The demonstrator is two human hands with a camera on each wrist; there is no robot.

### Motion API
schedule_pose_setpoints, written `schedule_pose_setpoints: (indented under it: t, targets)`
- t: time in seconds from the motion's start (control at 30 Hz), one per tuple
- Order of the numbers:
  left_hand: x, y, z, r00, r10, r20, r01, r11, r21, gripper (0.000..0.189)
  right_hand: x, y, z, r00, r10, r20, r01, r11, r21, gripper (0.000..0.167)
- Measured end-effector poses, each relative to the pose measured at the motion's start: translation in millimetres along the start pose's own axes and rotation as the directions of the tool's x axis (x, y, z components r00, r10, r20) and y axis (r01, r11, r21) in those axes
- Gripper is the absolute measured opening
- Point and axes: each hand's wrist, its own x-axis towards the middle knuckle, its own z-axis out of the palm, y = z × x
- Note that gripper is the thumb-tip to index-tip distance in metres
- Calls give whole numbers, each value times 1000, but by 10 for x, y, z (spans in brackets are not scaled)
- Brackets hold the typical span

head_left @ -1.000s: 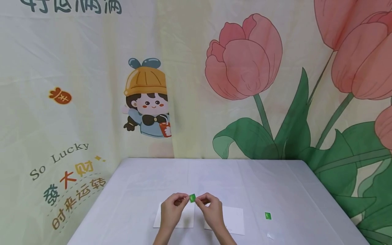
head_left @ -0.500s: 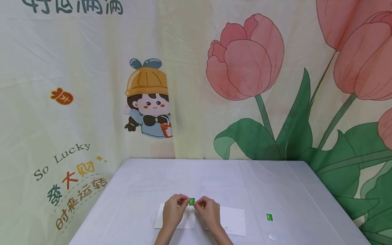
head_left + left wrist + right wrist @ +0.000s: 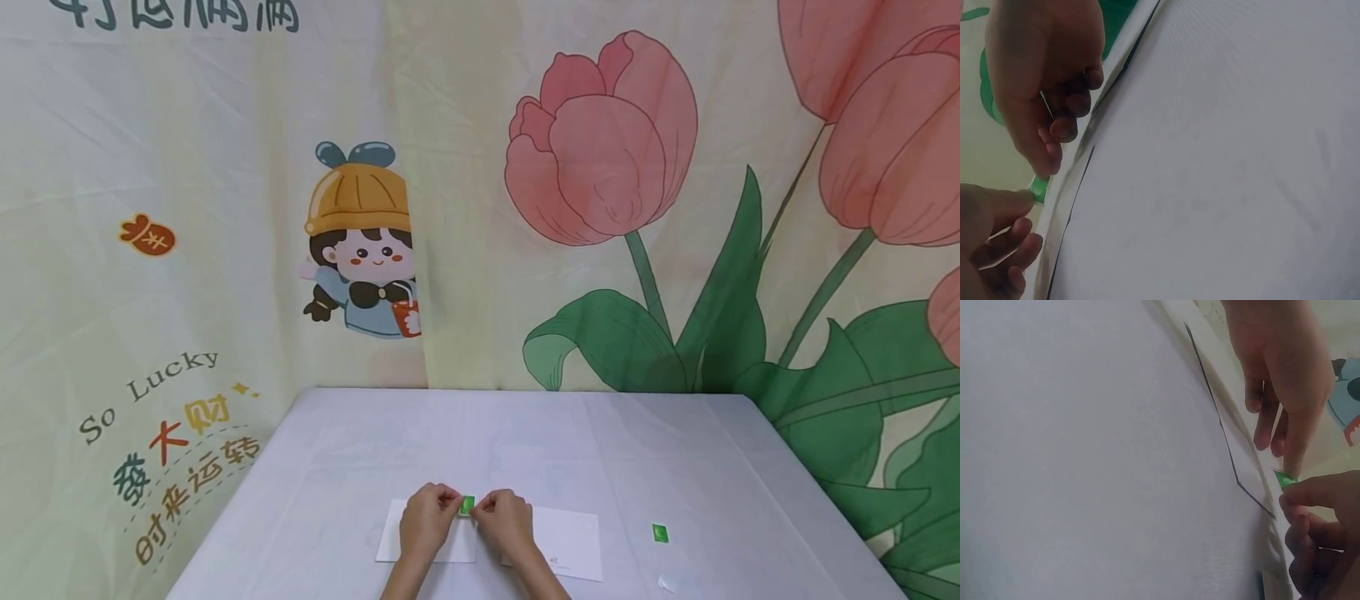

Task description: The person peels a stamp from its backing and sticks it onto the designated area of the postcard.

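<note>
A small green stamp-like sticker (image 3: 467,506) is held between both hands, over the upper right corner of the left white card (image 3: 459,543). My left hand (image 3: 426,521) pinches its left edge with thumb and finger. On the opposite edge, the thumb and finger of my right hand (image 3: 506,523) pinch it low near a corner. In the left wrist view the sticker (image 3: 1038,189) shows as a green patch between the two sets of fingertips. The right wrist view has the fingers covering most of the sticker (image 3: 1282,479).
To the right lies a second white card (image 3: 572,537) with small print, partly hidden by the right hand. Farther right, another green sticker (image 3: 660,533) lies on the white-covered table (image 3: 375,433). Below it is a small translucent scrap (image 3: 665,583). A printed curtain hangs behind the table.
Both hands have come down and toward me with the green sticker, closer over the left card. The right hand has shifted slightly left. The sticker has turned from tilted to nearly straight.
</note>
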Motion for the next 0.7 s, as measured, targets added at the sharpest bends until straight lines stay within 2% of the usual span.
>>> schedule_pose_setpoints:
  t: [0.2,0.7]
  targets:
    - [2,-52,44,998,-49,37,47,997,53,10,-13,5,34,999,16,30,-15,999,-33,16]
    - [-13,-91,111,999,-22,28,20,997,75,12,-28,9,64,999,38,-21,-40,995,-91,22]
